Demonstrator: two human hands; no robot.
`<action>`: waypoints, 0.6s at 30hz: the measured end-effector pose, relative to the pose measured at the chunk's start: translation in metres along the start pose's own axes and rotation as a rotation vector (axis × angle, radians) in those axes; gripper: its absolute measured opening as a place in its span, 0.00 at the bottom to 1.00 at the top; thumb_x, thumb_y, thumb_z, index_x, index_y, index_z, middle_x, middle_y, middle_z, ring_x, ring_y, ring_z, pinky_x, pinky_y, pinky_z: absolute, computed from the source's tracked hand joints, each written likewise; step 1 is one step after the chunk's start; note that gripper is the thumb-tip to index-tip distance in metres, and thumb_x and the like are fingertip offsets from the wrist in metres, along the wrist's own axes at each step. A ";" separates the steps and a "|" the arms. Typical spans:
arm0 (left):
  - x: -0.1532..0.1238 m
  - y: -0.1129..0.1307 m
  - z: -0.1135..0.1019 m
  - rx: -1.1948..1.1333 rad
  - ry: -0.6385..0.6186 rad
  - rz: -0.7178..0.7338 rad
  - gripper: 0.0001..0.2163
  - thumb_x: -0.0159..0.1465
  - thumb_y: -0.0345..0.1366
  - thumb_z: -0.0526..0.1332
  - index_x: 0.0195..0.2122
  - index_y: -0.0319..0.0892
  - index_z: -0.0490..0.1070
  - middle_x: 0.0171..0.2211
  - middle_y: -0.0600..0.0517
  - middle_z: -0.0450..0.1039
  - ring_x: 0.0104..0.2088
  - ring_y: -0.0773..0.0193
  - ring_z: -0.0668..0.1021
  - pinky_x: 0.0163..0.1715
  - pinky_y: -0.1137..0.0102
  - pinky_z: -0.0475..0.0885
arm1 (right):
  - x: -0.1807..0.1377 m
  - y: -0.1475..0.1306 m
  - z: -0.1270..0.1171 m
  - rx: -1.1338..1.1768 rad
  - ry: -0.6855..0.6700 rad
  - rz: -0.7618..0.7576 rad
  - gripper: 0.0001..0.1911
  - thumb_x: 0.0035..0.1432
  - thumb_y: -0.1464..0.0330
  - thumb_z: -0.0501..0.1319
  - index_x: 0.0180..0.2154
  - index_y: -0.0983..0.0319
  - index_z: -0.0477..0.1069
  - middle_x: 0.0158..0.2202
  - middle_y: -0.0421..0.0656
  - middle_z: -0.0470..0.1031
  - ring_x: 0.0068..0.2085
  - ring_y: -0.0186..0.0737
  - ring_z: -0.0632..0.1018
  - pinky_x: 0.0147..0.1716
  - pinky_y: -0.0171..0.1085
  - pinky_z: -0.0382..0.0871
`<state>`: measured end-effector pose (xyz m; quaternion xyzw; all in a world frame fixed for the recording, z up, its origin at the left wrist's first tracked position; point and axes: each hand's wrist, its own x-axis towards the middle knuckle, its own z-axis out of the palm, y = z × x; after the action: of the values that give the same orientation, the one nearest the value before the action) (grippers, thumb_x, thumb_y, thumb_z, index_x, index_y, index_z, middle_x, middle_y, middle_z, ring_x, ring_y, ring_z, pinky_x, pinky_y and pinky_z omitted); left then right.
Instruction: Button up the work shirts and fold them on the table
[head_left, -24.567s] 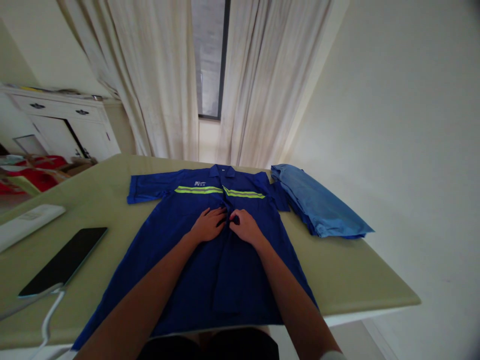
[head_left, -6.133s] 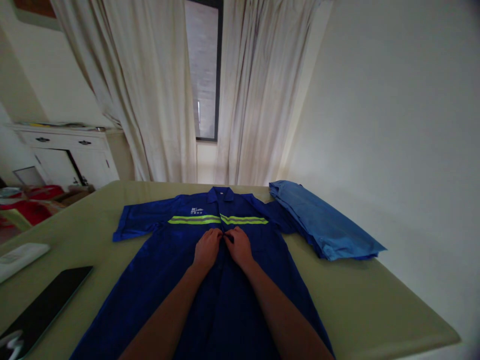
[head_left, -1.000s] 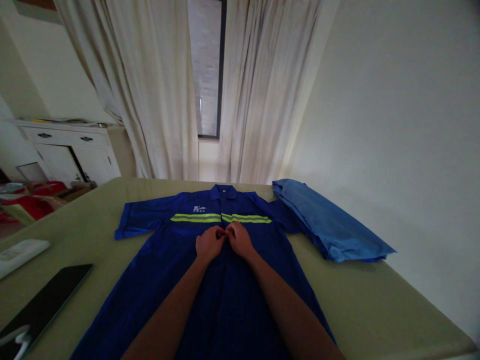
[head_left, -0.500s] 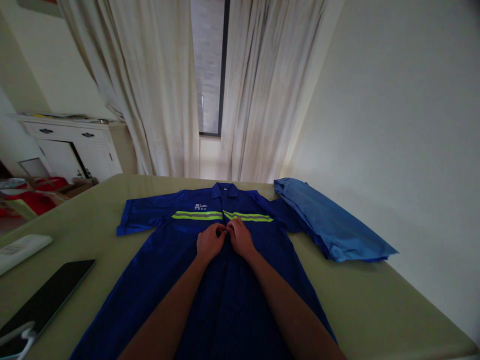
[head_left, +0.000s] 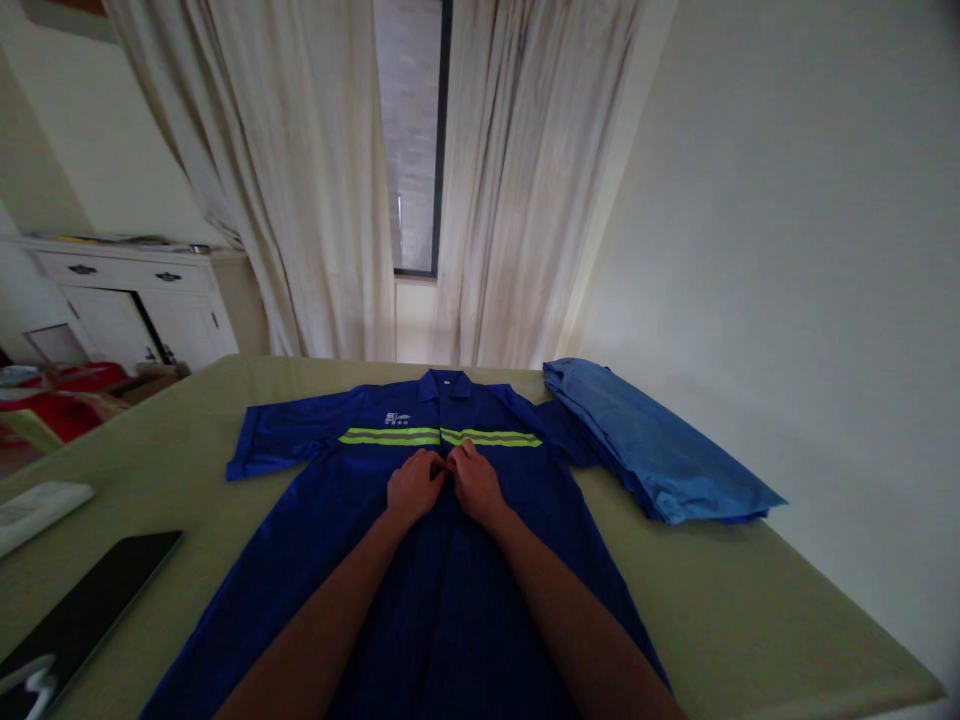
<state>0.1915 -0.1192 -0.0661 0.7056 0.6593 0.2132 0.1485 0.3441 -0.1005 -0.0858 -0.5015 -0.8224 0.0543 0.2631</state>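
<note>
One shirt (head_left: 315,520) - dark blue, one yellow band across the chest - lies flat, front up, on the table (head_left: 712,590). Two hands: left hand (head_left: 415,487) and right hand (head_left: 474,483) meet just below the band, fingers curled narrow, pinching the shirt's centre front. One folded lighter-blue cloth (head_left: 652,455) at the right. One tablet (head_left: 90,610), one remote (head_left: 34,502) at the left. One cabinet (head_left: 127,300) - two drawers shut, contents hidden.
</note>
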 end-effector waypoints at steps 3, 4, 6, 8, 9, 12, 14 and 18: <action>0.001 -0.005 0.001 0.053 0.021 0.066 0.07 0.70 0.38 0.58 0.42 0.49 0.76 0.46 0.51 0.75 0.48 0.59 0.77 0.42 0.67 0.69 | 0.000 -0.001 -0.002 0.010 -0.003 0.017 0.08 0.69 0.74 0.54 0.42 0.58 0.70 0.46 0.44 0.69 0.38 0.40 0.73 0.39 0.37 0.64; 0.001 -0.006 0.001 0.063 0.018 0.070 0.08 0.70 0.39 0.58 0.42 0.50 0.77 0.46 0.51 0.75 0.48 0.59 0.77 0.42 0.67 0.69 | 0.000 -0.001 -0.002 0.016 -0.005 0.027 0.08 0.69 0.74 0.54 0.42 0.58 0.70 0.46 0.44 0.69 0.38 0.39 0.73 0.39 0.36 0.64; 0.001 -0.008 0.001 0.061 0.001 0.068 0.09 0.70 0.40 0.58 0.42 0.50 0.78 0.47 0.50 0.75 0.49 0.58 0.77 0.42 0.67 0.69 | 0.000 -0.001 -0.002 0.032 -0.004 0.042 0.08 0.69 0.75 0.54 0.42 0.58 0.69 0.46 0.44 0.69 0.38 0.39 0.73 0.39 0.36 0.64; 0.000 -0.009 0.000 0.046 -0.001 0.085 0.09 0.70 0.40 0.58 0.42 0.51 0.78 0.46 0.51 0.75 0.49 0.58 0.77 0.41 0.68 0.69 | 0.001 0.000 -0.002 0.066 0.003 0.048 0.07 0.69 0.75 0.54 0.41 0.58 0.68 0.46 0.44 0.69 0.39 0.39 0.73 0.39 0.35 0.64; 0.000 -0.010 0.000 0.036 0.009 0.105 0.09 0.71 0.40 0.58 0.44 0.51 0.78 0.46 0.51 0.75 0.48 0.59 0.77 0.42 0.68 0.69 | 0.001 0.000 -0.001 0.089 0.009 0.052 0.07 0.69 0.74 0.53 0.41 0.58 0.68 0.46 0.44 0.69 0.39 0.38 0.73 0.39 0.35 0.64; -0.001 -0.011 0.001 0.006 0.044 0.164 0.07 0.71 0.37 0.58 0.46 0.51 0.75 0.44 0.53 0.75 0.45 0.62 0.77 0.43 0.70 0.68 | 0.002 0.001 0.000 0.154 0.030 0.069 0.07 0.69 0.74 0.53 0.41 0.58 0.67 0.46 0.44 0.68 0.41 0.38 0.74 0.40 0.35 0.65; 0.000 -0.012 0.003 -0.014 0.054 0.160 0.06 0.70 0.37 0.59 0.44 0.49 0.75 0.42 0.53 0.75 0.43 0.63 0.77 0.43 0.70 0.68 | 0.002 0.002 0.001 0.181 0.036 0.080 0.06 0.69 0.74 0.53 0.41 0.59 0.67 0.46 0.44 0.68 0.42 0.39 0.74 0.41 0.35 0.66; 0.002 -0.014 0.006 -0.031 0.067 0.171 0.07 0.70 0.35 0.58 0.41 0.47 0.76 0.41 0.51 0.76 0.43 0.62 0.78 0.44 0.69 0.68 | 0.002 0.006 0.005 0.207 0.038 0.096 0.06 0.69 0.73 0.53 0.42 0.59 0.67 0.46 0.45 0.67 0.43 0.40 0.73 0.42 0.36 0.67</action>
<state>0.1823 -0.1153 -0.0782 0.7495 0.5977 0.2586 0.1185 0.3455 -0.0944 -0.0917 -0.5115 -0.7822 0.1419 0.3262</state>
